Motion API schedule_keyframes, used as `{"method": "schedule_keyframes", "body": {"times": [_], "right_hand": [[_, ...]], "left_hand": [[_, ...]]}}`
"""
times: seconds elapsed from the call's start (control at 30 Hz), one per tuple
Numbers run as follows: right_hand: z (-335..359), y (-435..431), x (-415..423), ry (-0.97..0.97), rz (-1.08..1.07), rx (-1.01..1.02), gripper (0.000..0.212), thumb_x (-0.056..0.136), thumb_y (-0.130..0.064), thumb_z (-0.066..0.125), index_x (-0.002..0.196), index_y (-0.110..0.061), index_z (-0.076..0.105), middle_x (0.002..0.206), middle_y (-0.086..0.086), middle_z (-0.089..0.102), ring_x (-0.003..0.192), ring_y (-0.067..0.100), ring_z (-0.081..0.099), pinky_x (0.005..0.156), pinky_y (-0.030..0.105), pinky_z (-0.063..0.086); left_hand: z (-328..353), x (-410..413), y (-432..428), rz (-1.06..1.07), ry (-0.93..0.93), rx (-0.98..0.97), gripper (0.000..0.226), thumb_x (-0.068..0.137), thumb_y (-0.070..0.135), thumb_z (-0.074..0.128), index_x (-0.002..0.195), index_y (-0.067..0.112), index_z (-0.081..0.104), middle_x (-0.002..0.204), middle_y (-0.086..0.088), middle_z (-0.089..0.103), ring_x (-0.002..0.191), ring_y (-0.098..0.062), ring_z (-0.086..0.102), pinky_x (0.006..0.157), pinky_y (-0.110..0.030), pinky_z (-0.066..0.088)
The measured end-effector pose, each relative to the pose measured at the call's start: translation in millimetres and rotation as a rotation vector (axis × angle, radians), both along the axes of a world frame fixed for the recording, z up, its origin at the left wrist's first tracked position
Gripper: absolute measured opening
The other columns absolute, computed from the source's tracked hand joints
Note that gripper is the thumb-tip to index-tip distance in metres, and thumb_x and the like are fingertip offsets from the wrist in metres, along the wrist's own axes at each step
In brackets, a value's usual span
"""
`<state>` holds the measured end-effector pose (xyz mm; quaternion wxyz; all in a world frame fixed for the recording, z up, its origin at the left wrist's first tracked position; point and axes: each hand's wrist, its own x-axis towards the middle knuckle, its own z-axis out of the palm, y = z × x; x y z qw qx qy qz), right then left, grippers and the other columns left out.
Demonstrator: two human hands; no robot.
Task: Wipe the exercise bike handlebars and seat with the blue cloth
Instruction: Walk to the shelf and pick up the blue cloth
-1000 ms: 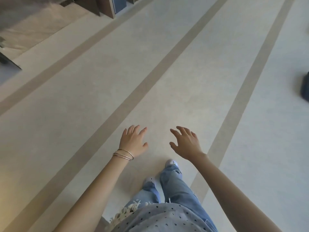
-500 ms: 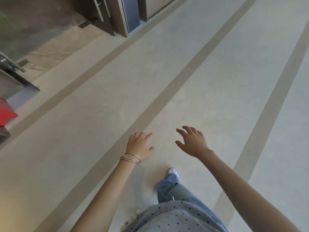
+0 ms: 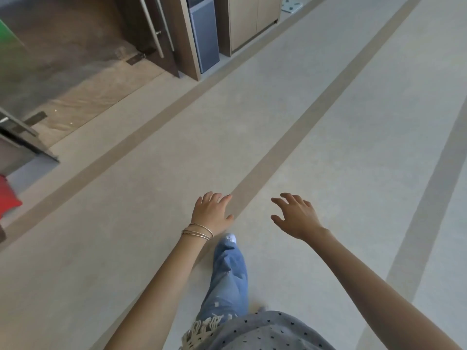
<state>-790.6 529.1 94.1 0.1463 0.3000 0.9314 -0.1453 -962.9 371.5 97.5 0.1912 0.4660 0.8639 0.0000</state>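
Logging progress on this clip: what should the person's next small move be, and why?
Probably keep walking and look for the cloth. Both the left hand and right hand are open and hold nothing, one leg is stepping forward over the bare floor, and no blue cloth or exercise bike is in view.

The floor (image 3: 151,198) was pale grey-beige, crossed by darker taupe stripes (image 3: 285,152) that ran diagonally. The jeans (image 3: 228,281) were faded light blue with pale worn patches, and the shoe tip (image 3: 230,238) below them was white. The top (image 3: 255,332) was grey, dotted with small black heart shapes, and its fringe (image 3: 202,329) was cream. Thin gold-coloured bangles (image 3: 198,232) circled the left wrist. The cabinets (image 3: 250,21) at the far wall were tan wood, with a blue-grey panel (image 3: 204,39) beside them. A red object (image 3: 7,198) showed at the left edge, and a green patch (image 3: 6,39) above it.
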Motion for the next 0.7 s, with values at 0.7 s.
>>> {"method": "schedule_keyframes", "body": {"times": [0.7], "right_hand": [[10.5,169.4,-244.4,0.043,-0.104,-0.056,0.052,0.092,-0.041,0.047,0.141,-0.028,0.035,0.149,0.001,0.034,0.136,0.024,0.032,0.107,0.042,0.032]], "left_hand": [[9.5,-250.5,195.3,-0.143,0.015,-0.019,0.057,0.087,0.037,0.049,0.141,0.023,0.033,0.143,-0.005,0.041,0.136,-0.028,0.027,0.111,-0.039,0.027]]}}
